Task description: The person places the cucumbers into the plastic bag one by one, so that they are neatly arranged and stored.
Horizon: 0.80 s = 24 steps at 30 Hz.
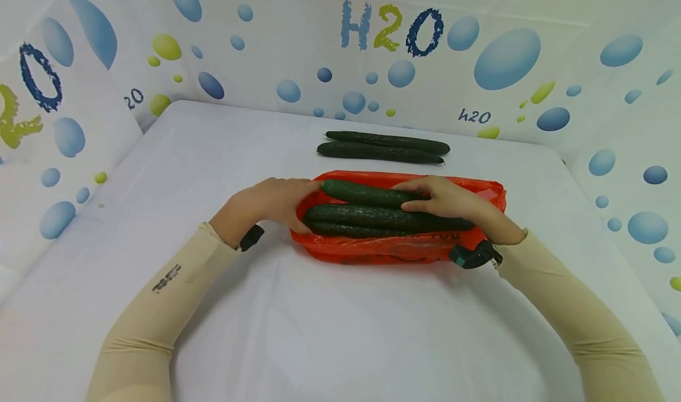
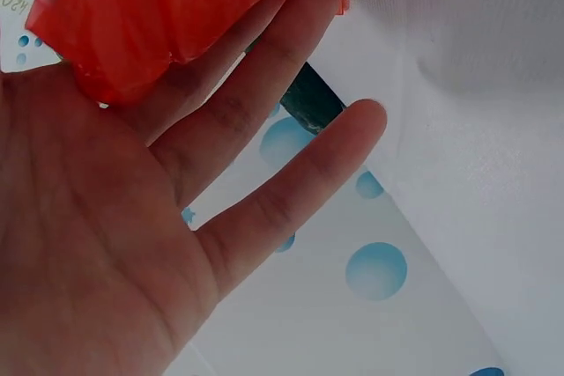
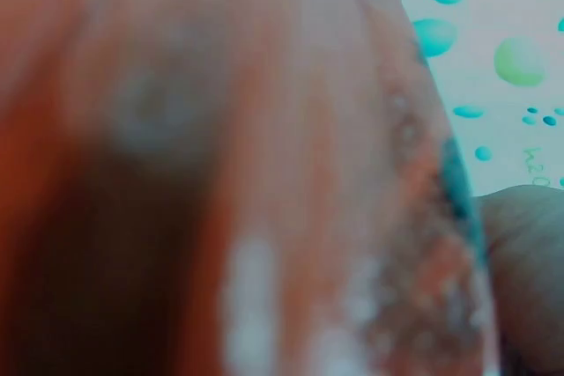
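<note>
1. By the right hand [image 1: 444, 200], the right part of the upper cucumber [image 1: 367, 194] is gripped from above, with the fingers laid over the far side and the thumb set on the near side.
2. The left hand [image 1: 271, 201] is held wide at the left end of the red bag [image 1: 367, 251]; its fingers are extended and spread, and the plastic is touched rather than visibly pinched.
3. Both forearms are stretched forward and angled inward, so that the bag is flanked from either side.
4. The upper cucumber is held lengthwise within the bag's mouth, just behind two lower cucumbers [image 1: 372, 216]; whether its weight is borne by them cannot be told.
5. The step in hand is judged to be the settling of this cucumber in the bag, though lifting out cannot be excluded. If so, lowering and release are called for, with the left rim kept spread.
6. Farther back, two spare cucumbers [image 1: 380, 152] are laid side by side on the table [image 1: 346, 331], untouched.
</note>
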Motion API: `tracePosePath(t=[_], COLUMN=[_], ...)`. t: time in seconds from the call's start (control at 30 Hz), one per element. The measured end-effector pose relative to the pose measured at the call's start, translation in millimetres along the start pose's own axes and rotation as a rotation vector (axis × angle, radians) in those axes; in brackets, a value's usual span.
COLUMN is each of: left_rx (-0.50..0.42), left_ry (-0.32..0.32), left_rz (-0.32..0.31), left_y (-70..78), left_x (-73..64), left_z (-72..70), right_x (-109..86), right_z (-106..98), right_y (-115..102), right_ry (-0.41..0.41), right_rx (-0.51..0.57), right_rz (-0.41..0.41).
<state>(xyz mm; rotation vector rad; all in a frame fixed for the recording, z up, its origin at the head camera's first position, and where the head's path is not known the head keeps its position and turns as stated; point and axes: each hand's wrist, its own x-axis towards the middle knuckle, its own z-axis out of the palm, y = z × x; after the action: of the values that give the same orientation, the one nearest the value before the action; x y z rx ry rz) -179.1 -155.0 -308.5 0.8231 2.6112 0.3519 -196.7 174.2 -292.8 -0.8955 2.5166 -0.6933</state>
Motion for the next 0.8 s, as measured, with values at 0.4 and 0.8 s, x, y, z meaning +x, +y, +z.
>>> tracePosePath(t=[0.4, 0.8], left_rx=[0.013, 0.019], left_ry=[0.011, 0.01], left_rz=[-0.021, -0.016], left_y=[1.7, 2.9], left_x=[1.4, -0.1], left_z=[-4.6, -5.2], right_x=[4.8, -2.0], right_z=[-5.4, -7.9], right_y=[1.5, -3.3], right_ry=[-0.051, -0.062], right_rx=[-0.032, 0.012], right_rz=[0.008, 0.053])
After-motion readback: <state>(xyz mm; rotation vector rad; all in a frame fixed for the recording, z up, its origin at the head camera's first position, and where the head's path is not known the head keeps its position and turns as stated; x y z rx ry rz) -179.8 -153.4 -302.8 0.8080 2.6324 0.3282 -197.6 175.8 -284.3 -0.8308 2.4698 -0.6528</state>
